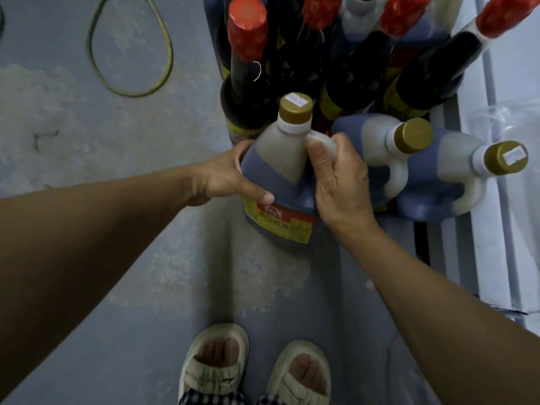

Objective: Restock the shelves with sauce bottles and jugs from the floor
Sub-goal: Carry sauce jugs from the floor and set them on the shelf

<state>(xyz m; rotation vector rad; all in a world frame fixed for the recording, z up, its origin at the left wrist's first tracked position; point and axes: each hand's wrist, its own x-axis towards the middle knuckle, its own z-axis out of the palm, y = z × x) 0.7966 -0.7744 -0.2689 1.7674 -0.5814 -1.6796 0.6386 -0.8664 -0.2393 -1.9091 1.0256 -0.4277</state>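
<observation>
A plastic sauce jug (285, 171) with a gold cap and a red-and-yellow label stands upright in the middle of the view. My left hand (230, 176) grips its left shoulder, thumb on the front. My right hand (339, 182) curls round its white handle on the right side. To the right, two more gold-capped jugs (377, 141) (455, 171) stand side by side. Behind them are several tall dark sauce bottles (248, 92) with red caps.
The grey concrete floor (117, 141) spreads to the left, with a yellow-green strap loop (131, 54) lying on it. A pale shelf frame (496, 200) and clear plastic wrap (502, 121) run along the right. My two feet in pale slippers (254, 366) are at the bottom.
</observation>
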